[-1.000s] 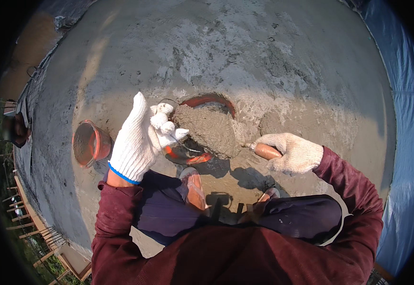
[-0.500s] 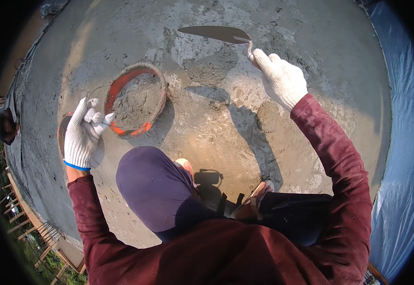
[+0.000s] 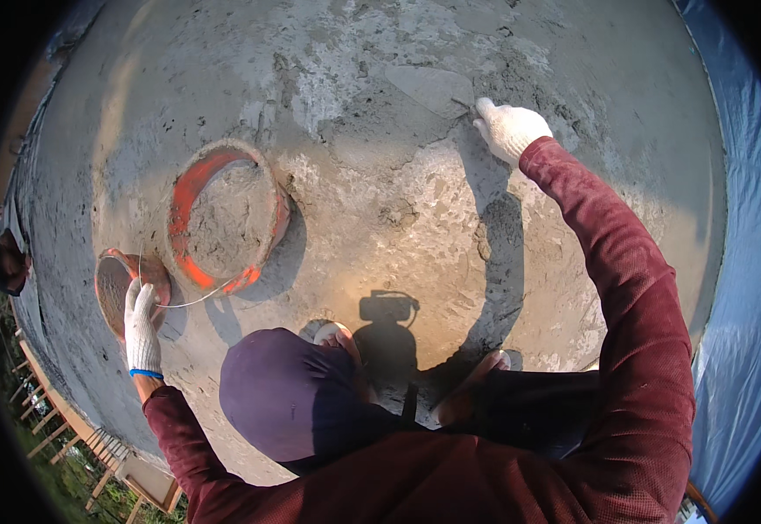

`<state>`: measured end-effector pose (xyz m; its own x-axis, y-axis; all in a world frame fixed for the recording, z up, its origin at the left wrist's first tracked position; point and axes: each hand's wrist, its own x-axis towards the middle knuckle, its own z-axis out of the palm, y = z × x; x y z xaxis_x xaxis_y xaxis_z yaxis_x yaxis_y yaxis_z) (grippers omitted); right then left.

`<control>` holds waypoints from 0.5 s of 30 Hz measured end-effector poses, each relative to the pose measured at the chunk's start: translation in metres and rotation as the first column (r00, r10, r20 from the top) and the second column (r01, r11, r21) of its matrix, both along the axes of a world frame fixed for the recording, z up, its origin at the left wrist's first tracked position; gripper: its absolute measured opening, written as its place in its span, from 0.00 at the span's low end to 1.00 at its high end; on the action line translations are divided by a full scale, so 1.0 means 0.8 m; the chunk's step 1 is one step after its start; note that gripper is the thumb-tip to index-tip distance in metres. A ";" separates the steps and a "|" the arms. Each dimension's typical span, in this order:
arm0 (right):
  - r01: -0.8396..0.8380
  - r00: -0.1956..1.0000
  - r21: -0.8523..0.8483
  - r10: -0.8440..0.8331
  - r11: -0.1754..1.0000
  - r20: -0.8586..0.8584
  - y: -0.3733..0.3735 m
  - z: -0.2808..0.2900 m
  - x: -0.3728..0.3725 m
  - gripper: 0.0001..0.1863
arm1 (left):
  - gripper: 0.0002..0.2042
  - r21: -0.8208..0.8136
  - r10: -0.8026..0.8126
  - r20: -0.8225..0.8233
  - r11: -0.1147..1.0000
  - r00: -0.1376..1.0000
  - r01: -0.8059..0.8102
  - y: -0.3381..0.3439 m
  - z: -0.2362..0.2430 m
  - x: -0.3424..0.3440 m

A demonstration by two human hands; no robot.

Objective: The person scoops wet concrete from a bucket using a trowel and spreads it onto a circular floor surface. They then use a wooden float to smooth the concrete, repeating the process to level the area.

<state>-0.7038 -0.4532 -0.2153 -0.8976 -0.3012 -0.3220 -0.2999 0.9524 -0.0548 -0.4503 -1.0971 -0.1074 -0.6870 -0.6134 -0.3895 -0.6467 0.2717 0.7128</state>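
My right hand (image 3: pixel 510 127), in a white knit glove, reaches far forward and grips the handle of a trowel (image 3: pixel 433 89) whose flat blade lies on the wet grey cement surface (image 3: pixel 372 201). My left hand (image 3: pixel 142 325), also gloved, rests low at the left on the rim of a small orange bowl (image 3: pixel 118 279) and holds a thin wire handle. Beside it stands a larger orange bucket (image 3: pixel 223 218) filled with cement mix. I am squatting; my knees and sandalled feet are below.
A blue plastic sheet (image 3: pixel 747 262) borders the slab on the right. The slab's edge drops off at the left, with wooden scaffolding (image 3: pixel 57 428) and greenery beneath. A dark object (image 3: pixel 9 262) sits at the far left edge.
My right arm has stretched farther forward with the trowel. My left hand has dropped from a raised position to the small bowl. The bucket now sits nearer the centre of view.
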 end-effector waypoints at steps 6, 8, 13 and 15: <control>0.682 0.728 -0.241 -0.612 0.691 0.309 -0.009 -0.010 -0.039 0.26 | 0.35 0.564 0.172 0.054 0.808 0.984 -0.172 -0.003 -0.059 -0.007; 0.769 0.579 -0.267 -0.455 0.581 0.676 -0.054 -0.007 0.006 0.25 | 0.35 0.731 0.190 0.066 0.659 0.979 -0.178 -0.004 -0.062 -0.013; 0.128 0.893 -0.350 0.046 0.928 0.447 -0.098 0.006 0.183 0.22 | 0.38 0.857 0.091 -0.018 0.514 0.996 -0.032 -0.006 -0.061 -0.021; -0.097 0.925 -0.293 0.195 0.951 0.327 -0.059 0.021 0.234 0.18 | 0.40 0.739 0.192 -0.013 0.663 0.981 -0.120 -0.005 -0.052 -0.018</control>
<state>-0.5168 -0.5006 -0.1983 -0.6824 -0.5387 -0.4941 -0.3498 0.8342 -0.4264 -0.4646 -1.1011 -0.1490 -0.6591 -0.2560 -0.7071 -0.5603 -0.4600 0.6888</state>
